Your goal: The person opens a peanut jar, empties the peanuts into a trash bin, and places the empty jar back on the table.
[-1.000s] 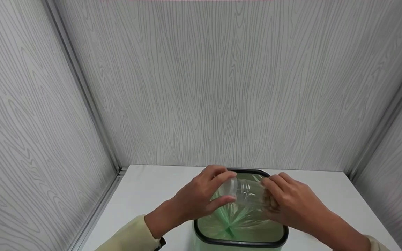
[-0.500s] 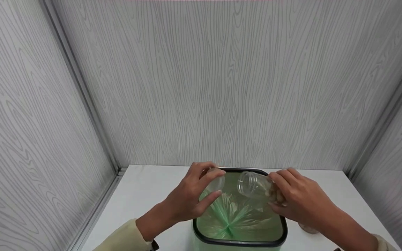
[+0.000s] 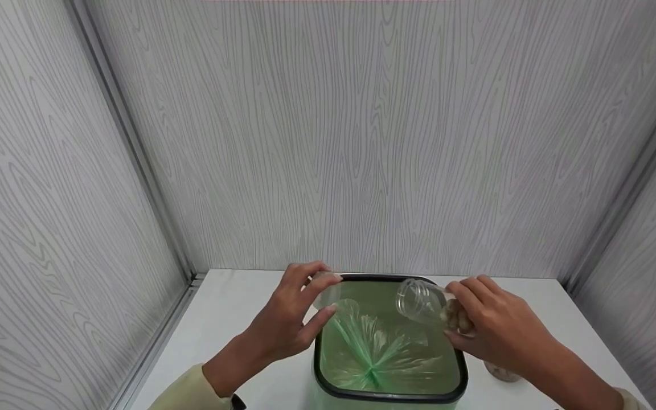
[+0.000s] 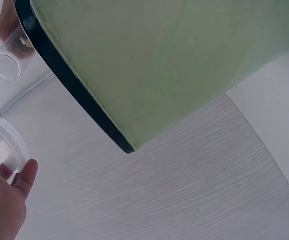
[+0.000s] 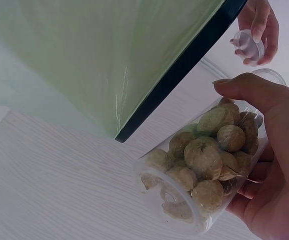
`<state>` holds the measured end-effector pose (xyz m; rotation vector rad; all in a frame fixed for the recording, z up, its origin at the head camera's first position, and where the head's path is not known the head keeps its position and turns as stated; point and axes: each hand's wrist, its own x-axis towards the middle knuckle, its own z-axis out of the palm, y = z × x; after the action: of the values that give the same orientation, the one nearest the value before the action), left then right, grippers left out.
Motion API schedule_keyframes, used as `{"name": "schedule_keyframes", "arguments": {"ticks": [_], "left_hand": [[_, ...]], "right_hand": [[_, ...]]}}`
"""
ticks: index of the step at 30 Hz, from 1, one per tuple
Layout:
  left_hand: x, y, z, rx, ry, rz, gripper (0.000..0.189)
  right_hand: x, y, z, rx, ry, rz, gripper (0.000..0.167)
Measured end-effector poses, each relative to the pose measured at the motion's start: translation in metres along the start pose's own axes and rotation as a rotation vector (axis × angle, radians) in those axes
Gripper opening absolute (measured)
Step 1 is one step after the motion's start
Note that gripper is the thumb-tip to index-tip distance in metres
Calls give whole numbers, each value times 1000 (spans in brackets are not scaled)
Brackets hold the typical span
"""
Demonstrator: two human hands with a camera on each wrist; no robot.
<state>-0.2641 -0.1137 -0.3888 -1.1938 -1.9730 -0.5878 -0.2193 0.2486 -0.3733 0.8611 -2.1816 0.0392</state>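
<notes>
A clear plastic jar (image 5: 199,150) holding several round brownish nuts is gripped in my right hand (image 3: 499,324). In the head view it lies tilted on its side above the bin, its uncapped mouth (image 3: 410,299) pointing left. My left hand (image 3: 288,313) pinches a clear round lid (image 4: 9,145) between thumb and fingers, over the bin's left rim and apart from the jar. Below both hands stands a light green trash bin (image 3: 336,401) with a black rim (image 3: 390,396). Inside it a green plastic bag (image 3: 370,364) is gathered to a bunch.
A second clear container (image 3: 501,373) with brownish contents stands on the white table (image 3: 220,319) right of the bin, partly hidden by my right forearm. Grey wood-grain panels (image 3: 356,142) enclose the table at the back and both sides.
The lid has come off the jar and moved left with my left hand. My right hand has shifted slightly right with the jar. The second container has come into view.
</notes>
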Motion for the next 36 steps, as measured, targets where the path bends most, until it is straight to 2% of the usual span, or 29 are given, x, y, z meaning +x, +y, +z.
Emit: {"name": "schedule_keyframes", "arguments": {"ticks": [10, 18, 25, 36], "left_hand": [[-27, -15, 2, 48, 7, -48, 41], [-52, -25, 7, 66, 3, -135, 43], [-71, -31, 13, 78, -31, -244, 37], [-98, -44, 21, 131, -91, -297, 33]], "right_hand": [[-4, 2, 2, 3, -9, 8, 70], [-7, 1, 3, 9, 7, 23, 67], [-8, 0, 1, 8, -12, 39, 68], [-12, 3, 1, -5, -28, 60, 70]]}}
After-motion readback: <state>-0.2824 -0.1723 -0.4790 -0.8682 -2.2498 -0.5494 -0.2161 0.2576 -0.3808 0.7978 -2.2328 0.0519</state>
